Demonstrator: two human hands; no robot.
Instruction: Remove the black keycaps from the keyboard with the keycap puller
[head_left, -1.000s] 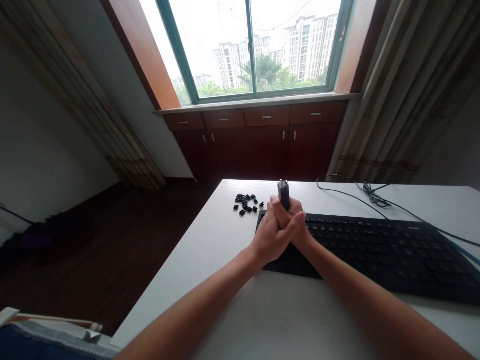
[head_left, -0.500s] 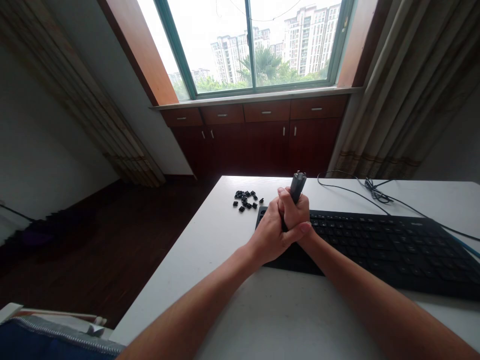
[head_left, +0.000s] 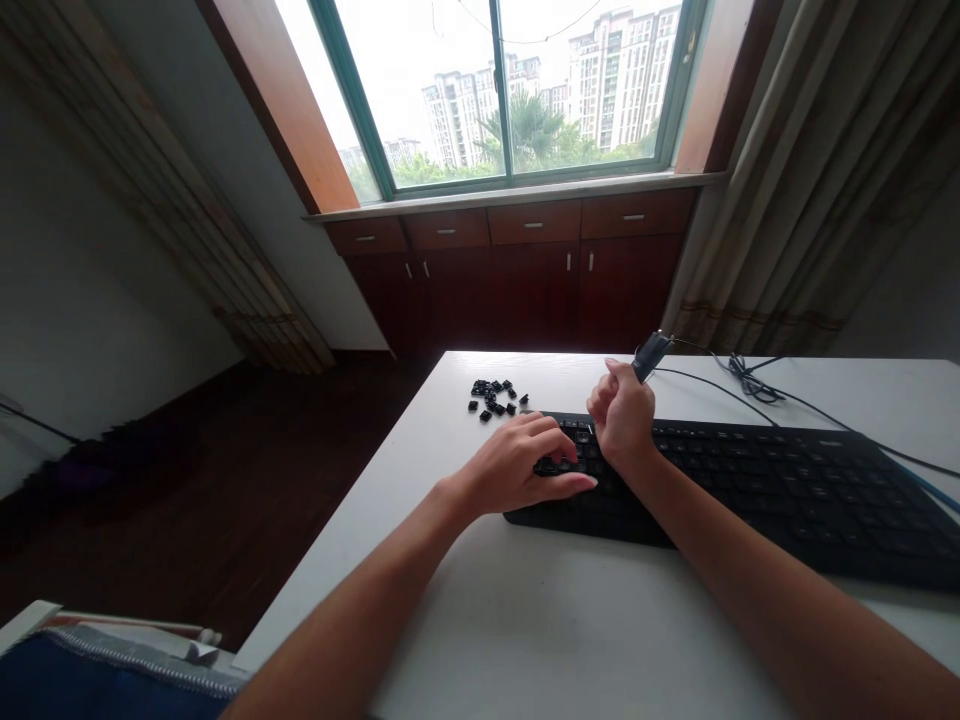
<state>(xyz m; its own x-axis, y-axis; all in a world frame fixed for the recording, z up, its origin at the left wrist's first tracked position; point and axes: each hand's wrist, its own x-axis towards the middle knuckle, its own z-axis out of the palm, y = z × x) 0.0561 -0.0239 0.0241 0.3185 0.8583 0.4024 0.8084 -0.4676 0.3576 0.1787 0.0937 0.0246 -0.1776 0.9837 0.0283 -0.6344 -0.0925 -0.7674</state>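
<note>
My left hand (head_left: 514,462) rests over the left end of a black keyboard (head_left: 750,490), its thumb stretched out and its fingers bent downward, holding nothing I can see. To its right my right hand (head_left: 624,412) is closed around a dark grey tool handle (head_left: 651,356). The handle's top end, with small metal bits on it, sticks out above the fist, tilted right. A thin bright tip shows below the fist, close to the keys. Several loose black keycaps (head_left: 493,397) lie in a cluster beyond my left hand, beside the keyboard's corner.
A black cable (head_left: 757,385) lies partly coiled behind the keyboard on the white table (head_left: 480,610). The table's left edge drops to a dark floor. Blue cloth with a zip (head_left: 112,680) is at the lower left. A cabinet (head_left: 495,290) stands under the window.
My left hand has let go of my right fist and moved left and down onto the keyboard. My right hand has shifted right, tilting the tool's top further right.
</note>
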